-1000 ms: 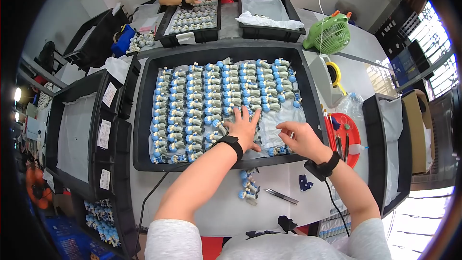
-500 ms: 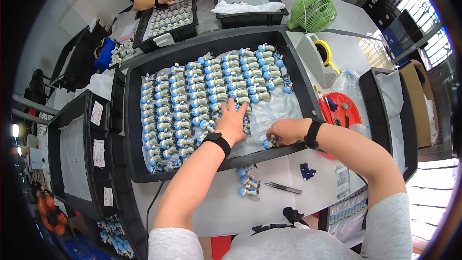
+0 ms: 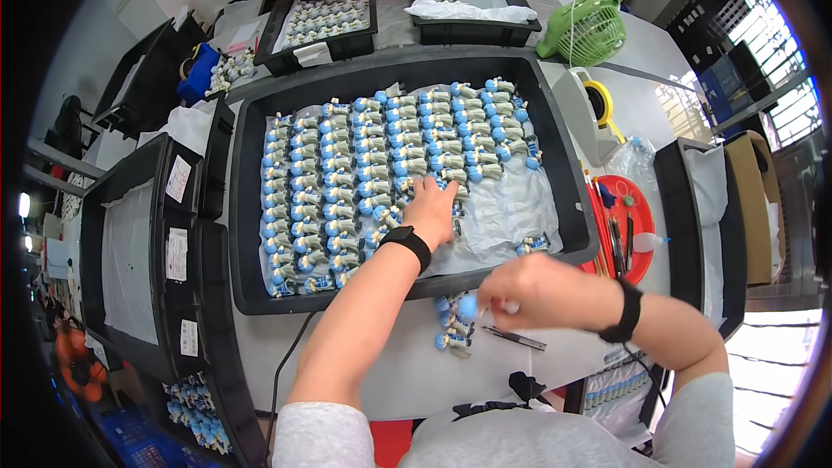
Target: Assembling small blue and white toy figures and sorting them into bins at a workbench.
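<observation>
A large black tray (image 3: 568, 199) lined with white sheeting holds columns of small figurines (image 3: 351, 160) with blue heads and grey bodies. My left hand (image 3: 429, 212) rests over the tray's middle columns, its fingers apart and touching the figurines beneath. Past the tray's near edge, my right hand (image 3: 550, 290) is partly blurred and pinched on a blue-headed figurine (image 3: 468, 306); its body is mostly hidden by the fingers. Loose figurines (image 3: 452, 341) lie on the table just below it. One separate figurine (image 3: 532, 245) lies at the tray's near right.
A red dish (image 3: 643, 225) with pens and tools stands right of the tray, below a tape dispenser (image 3: 589, 121). A dark pen-like tool (image 3: 517, 339) lies on the near table. Opposite, a person in a red shirt handles a small piece over another tray (image 3: 364, 39). A green fan (image 3: 589, 30) stands at back right.
My right hand has left the tray's near right corner, where a figurine now lies, and moved toward me with another figurine. My left hand stays over the columns. The view has shifted slightly.
</observation>
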### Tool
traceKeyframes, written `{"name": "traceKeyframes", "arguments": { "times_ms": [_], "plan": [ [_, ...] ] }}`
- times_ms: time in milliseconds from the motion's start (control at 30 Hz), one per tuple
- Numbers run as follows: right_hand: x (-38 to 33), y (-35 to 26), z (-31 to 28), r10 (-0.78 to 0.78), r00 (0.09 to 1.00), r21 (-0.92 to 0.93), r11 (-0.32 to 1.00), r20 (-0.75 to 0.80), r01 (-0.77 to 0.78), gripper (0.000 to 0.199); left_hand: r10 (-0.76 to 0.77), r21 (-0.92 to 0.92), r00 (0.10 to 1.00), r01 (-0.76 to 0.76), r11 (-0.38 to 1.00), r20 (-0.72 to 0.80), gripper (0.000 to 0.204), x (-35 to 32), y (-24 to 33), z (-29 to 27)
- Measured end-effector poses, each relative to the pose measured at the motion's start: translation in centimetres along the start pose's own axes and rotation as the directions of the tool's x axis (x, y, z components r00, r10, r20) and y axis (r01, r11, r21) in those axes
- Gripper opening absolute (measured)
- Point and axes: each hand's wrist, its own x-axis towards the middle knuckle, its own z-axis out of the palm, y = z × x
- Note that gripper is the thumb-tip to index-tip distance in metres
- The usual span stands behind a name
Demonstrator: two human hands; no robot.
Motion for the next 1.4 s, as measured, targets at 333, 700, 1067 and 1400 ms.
{"name": "traceKeyframes", "arguments": {
  "times_ms": [333, 700, 1067, 1400],
  "plan": [
    [-0.4, 0.8, 10.3, 0.084, 0.988, -0.125, 0.987, -0.128, -0.100, 0.015, 0.002, -0.166, 1.000, -0.005, 0.986, -0.019, 0.054, 0.1, -0.2, -2.0],
    [-3.1, 12.3, -5.3, 0.540, 0.772, -0.526, 0.788, 0.337, -0.321, 0.037, 0.000, 0.071, 0.989, 0.010, 0.997, -0.145, 0.037, 0.5, 1.2, 0.9],
    [-1.4, 16.0, -2.1, 0.591, 0.608, -0.620, 0.759, 0.530, -0.199, 0.026, 0.104, -0.087, 0.970, -0.126, 0.988, -0.220, 0.038, -0.2, -0.1, -1.9],
    [0.0, 14.9, -1.7, 0.618, 0.600, -0.609, 0.750, 0.507, -0.257, 0.028, 0.052, -0.366, 0.884, -0.245, 0.898, -0.464, 0.032, -4.3, -2.0, -6.6]
  ]
}}
